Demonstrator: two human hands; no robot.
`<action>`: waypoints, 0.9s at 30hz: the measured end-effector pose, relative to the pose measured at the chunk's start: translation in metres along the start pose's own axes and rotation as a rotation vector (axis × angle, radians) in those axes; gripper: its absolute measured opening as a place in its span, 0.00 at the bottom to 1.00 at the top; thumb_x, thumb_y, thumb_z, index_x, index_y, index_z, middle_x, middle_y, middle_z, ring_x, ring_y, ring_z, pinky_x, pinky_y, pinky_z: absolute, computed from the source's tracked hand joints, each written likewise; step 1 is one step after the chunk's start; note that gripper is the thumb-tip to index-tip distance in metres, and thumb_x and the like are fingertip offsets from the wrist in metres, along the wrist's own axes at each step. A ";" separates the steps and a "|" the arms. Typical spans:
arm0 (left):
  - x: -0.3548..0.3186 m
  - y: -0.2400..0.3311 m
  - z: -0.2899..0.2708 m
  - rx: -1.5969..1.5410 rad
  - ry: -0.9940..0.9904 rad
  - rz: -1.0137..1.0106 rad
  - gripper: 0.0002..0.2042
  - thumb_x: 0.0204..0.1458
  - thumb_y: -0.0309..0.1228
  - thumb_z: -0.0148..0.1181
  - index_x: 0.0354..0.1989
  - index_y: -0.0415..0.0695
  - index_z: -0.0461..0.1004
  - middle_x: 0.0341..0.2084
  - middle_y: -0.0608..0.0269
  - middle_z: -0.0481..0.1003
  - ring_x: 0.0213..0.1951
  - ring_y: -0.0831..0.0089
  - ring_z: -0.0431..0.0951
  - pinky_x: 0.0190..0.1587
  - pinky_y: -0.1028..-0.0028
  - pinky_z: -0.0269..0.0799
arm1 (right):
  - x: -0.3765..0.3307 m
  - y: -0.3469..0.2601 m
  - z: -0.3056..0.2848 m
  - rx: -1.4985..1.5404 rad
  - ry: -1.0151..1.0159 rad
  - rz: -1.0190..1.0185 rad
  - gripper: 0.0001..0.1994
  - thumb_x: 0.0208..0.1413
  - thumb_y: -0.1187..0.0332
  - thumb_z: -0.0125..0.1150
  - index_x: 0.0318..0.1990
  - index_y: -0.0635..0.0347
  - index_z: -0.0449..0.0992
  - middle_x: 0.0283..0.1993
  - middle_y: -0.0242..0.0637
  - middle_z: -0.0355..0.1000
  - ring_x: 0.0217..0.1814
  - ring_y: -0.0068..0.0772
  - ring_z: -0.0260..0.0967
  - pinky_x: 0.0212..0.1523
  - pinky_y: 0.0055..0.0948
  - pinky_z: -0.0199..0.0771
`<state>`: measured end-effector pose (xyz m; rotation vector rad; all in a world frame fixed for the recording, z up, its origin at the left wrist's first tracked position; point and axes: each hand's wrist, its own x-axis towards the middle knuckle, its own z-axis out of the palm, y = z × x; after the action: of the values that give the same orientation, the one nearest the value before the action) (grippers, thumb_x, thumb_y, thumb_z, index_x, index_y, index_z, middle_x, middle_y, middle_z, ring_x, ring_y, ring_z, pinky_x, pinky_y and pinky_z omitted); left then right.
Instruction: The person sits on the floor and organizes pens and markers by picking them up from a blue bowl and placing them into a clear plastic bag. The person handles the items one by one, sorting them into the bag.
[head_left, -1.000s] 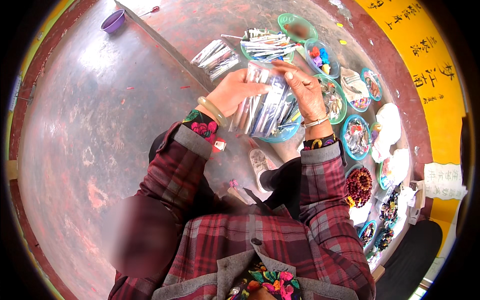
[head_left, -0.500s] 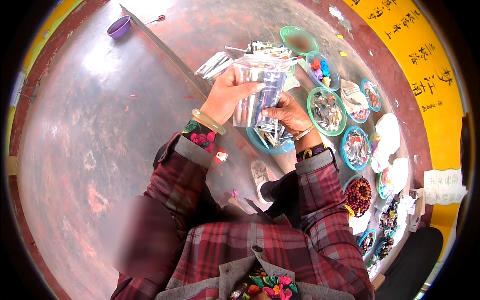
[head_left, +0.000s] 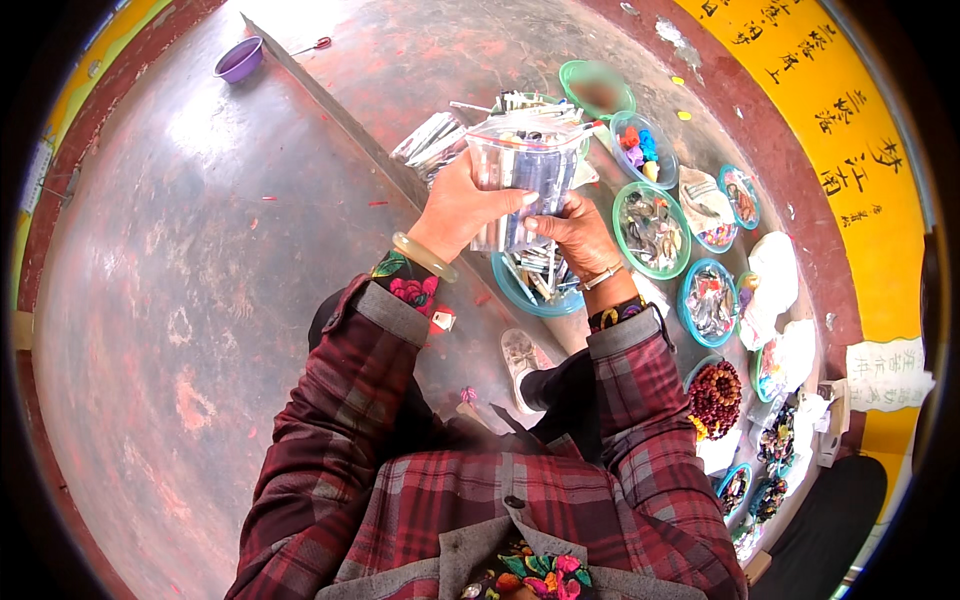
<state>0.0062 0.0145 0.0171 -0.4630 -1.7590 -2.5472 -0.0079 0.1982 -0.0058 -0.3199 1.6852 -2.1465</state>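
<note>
the floor [head_left: 150,290] is bare, grey and worn, blotched with dull red, with red scraps on it and bright glare toward the upper left. a dark groove [head_left: 330,105] crosses it diagonally, and a purple basin [head_left: 238,62] sits near its far end. on the right, bowls of small goods line up near the wall [head_left: 800,88], which is yellow above a dark red band [head_left: 822,225]. among the goods are bright cloth pieces [head_left: 640,146] and dark red beads [head_left: 714,398].

black brush-style characters [head_left: 886,152] run in columns on the yellow, and a white sheet [head_left: 885,372] bears fainter writing. any print on the bag [head_left: 520,170] is too small to read.

both forearms reach forward from the lower edge in plaid sleeves, converging on the bag. the left hand [head_left: 460,210] grips its left side, thumb laid across the front; the right hand [head_left: 575,232] grasps the lower right corner, thumb on the front. the bag is clear, red-trimmed at the top, filled with pens, and held up over a blue bowl [head_left: 508,299] of more pens.
</note>
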 end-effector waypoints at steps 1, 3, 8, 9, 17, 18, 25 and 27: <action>0.000 -0.001 -0.001 0.017 0.009 -0.014 0.20 0.45 0.19 0.62 0.49 0.37 0.68 0.39 0.63 0.75 0.41 0.77 0.74 0.45 0.75 0.70 | 0.001 0.000 -0.002 -0.025 -0.005 -0.005 0.18 0.41 0.76 0.69 0.44 0.58 0.76 0.40 0.27 0.75 0.42 0.22 0.69 0.47 0.24 0.68; 0.000 -0.006 -0.005 0.050 0.025 -0.044 0.19 0.44 0.19 0.62 0.48 0.36 0.69 0.39 0.63 0.75 0.40 0.77 0.75 0.45 0.75 0.71 | 0.002 0.000 -0.005 -0.073 -0.014 -0.016 0.18 0.42 0.75 0.69 0.44 0.58 0.76 0.40 0.26 0.74 0.43 0.21 0.68 0.48 0.24 0.67; -0.001 -0.008 -0.005 0.027 0.023 -0.052 0.18 0.44 0.19 0.62 0.47 0.36 0.70 0.39 0.62 0.76 0.40 0.77 0.75 0.44 0.74 0.71 | 0.000 -0.005 -0.004 -0.077 -0.003 -0.067 0.18 0.45 0.76 0.66 0.46 0.62 0.74 0.44 0.31 0.74 0.46 0.24 0.69 0.52 0.28 0.65; -0.002 -0.009 -0.004 0.009 0.018 -0.061 0.18 0.44 0.19 0.61 0.47 0.36 0.70 0.39 0.62 0.76 0.40 0.77 0.75 0.44 0.74 0.71 | -0.001 -0.005 -0.005 -0.097 0.009 -0.069 0.18 0.45 0.76 0.66 0.46 0.62 0.74 0.44 0.31 0.74 0.47 0.24 0.69 0.52 0.28 0.65; 0.000 -0.010 -0.008 -0.038 -0.058 -0.058 0.17 0.46 0.20 0.61 0.46 0.36 0.71 0.39 0.63 0.76 0.40 0.77 0.75 0.44 0.75 0.71 | -0.001 -0.003 -0.009 -0.057 -0.023 -0.112 0.16 0.45 0.76 0.65 0.45 0.62 0.76 0.43 0.32 0.75 0.46 0.24 0.69 0.52 0.28 0.65; 0.001 -0.011 -0.008 -0.048 -0.068 -0.062 0.17 0.46 0.20 0.61 0.46 0.36 0.71 0.39 0.63 0.76 0.40 0.77 0.75 0.44 0.75 0.71 | -0.001 -0.002 -0.010 -0.064 -0.031 -0.115 0.16 0.45 0.76 0.66 0.45 0.62 0.76 0.43 0.32 0.75 0.46 0.24 0.69 0.52 0.28 0.65; 0.000 -0.008 -0.002 -0.005 -0.034 -0.044 0.15 0.48 0.20 0.59 0.46 0.36 0.71 0.37 0.63 0.76 0.38 0.77 0.76 0.43 0.75 0.73 | 0.001 0.001 -0.013 -0.033 -0.016 -0.060 0.14 0.44 0.75 0.67 0.42 0.59 0.78 0.41 0.26 0.74 0.44 0.21 0.68 0.49 0.25 0.66; -0.001 -0.006 -0.004 -0.036 -0.032 -0.058 0.15 0.48 0.20 0.59 0.46 0.36 0.71 0.37 0.63 0.76 0.38 0.77 0.76 0.42 0.75 0.73 | 0.002 -0.004 -0.013 -0.069 -0.073 -0.052 0.15 0.45 0.74 0.66 0.44 0.59 0.77 0.42 0.26 0.73 0.44 0.21 0.68 0.48 0.25 0.67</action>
<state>0.0046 0.0127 0.0100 -0.4640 -1.7656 -2.6288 -0.0152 0.2095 -0.0057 -0.4613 1.7306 -2.0894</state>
